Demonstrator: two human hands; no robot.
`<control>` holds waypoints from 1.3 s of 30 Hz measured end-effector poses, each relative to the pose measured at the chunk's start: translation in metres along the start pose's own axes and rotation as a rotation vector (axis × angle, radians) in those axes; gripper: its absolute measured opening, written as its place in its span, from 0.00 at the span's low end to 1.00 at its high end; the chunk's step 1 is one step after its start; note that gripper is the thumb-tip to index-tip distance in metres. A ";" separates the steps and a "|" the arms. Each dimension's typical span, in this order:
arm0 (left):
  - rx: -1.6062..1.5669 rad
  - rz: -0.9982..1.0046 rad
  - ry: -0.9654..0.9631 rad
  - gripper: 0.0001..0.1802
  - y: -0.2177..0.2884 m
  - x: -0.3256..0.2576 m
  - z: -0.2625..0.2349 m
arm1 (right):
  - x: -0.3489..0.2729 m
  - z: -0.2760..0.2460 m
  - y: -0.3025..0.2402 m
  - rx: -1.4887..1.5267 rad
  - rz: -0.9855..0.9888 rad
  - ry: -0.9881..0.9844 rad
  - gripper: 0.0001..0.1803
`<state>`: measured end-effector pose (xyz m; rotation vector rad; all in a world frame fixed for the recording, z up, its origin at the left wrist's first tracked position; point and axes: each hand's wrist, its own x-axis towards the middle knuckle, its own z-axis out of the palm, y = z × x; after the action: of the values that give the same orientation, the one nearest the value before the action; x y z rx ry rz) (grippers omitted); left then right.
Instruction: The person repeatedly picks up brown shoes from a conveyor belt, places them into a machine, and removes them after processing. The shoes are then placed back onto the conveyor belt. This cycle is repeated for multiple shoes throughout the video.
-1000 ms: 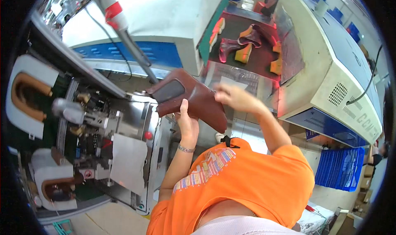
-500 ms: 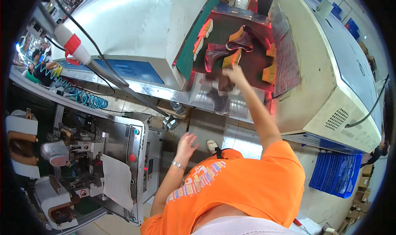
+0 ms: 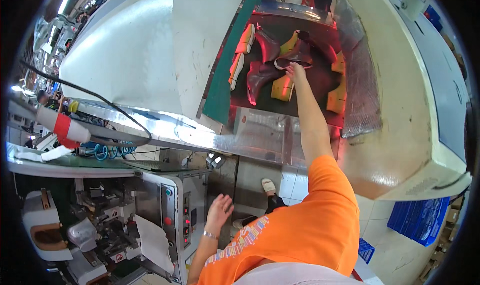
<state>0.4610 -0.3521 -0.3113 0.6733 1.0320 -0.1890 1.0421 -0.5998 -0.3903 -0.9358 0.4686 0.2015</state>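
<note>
My right hand (image 3: 296, 72) is stretched out over a dark conveyor bed, its fingers extended at the near edge of a dark red boot (image 3: 300, 52). The fingertips seem to touch the boot; no wrapped grip shows. To the left lie another dark red boot (image 3: 260, 80) and a third boot (image 3: 267, 44) farther back. Just below the hand sits a yellow block-like piece (image 3: 282, 88), perhaps a shoe last. My left hand (image 3: 220, 211) hangs low beside a machine's control panel, open, with nothing in it.
Pale machine housings flank the bed, the left one (image 3: 135, 50) and the right one (image 3: 410, 110). More yellow pieces (image 3: 337, 95) line the bed's right side. A shoe machine (image 3: 100, 230) stands at lower left; a blue crate (image 3: 417, 220) is at right. A cable-bearing pole (image 3: 65, 127) crosses the left.
My right hand has moved farther in over the bed, and the blurred dark thing at it no longer shows there. Another boot now shows at back left. The view has shifted.
</note>
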 end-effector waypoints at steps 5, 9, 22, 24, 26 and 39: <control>-0.062 -0.102 0.119 0.21 -0.013 -0.007 -0.041 | 0.068 -0.013 -0.003 0.331 0.030 0.117 0.33; 0.136 -0.034 0.285 0.18 -0.016 -0.033 -0.068 | 0.080 -0.010 -0.008 0.414 0.091 0.109 0.39; 0.336 0.051 0.317 0.15 -0.031 -0.049 -0.070 | 0.095 -0.014 -0.024 0.594 0.017 0.129 0.41; 0.345 0.011 0.329 0.15 -0.036 -0.053 -0.065 | 0.100 -0.018 -0.032 0.678 0.004 0.028 0.38; 0.327 -0.013 0.293 0.16 -0.042 -0.054 -0.069 | 0.106 -0.030 -0.044 0.646 -0.028 -0.038 0.37; 0.333 0.258 -0.041 0.18 0.016 -0.024 0.059 | -0.192 -0.002 -0.077 0.070 -0.455 -0.367 0.19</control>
<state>0.4989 -0.3784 -0.2643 1.0928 0.8716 -0.1493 0.9000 -0.6398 -0.2454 -0.8894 -0.0801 -0.0586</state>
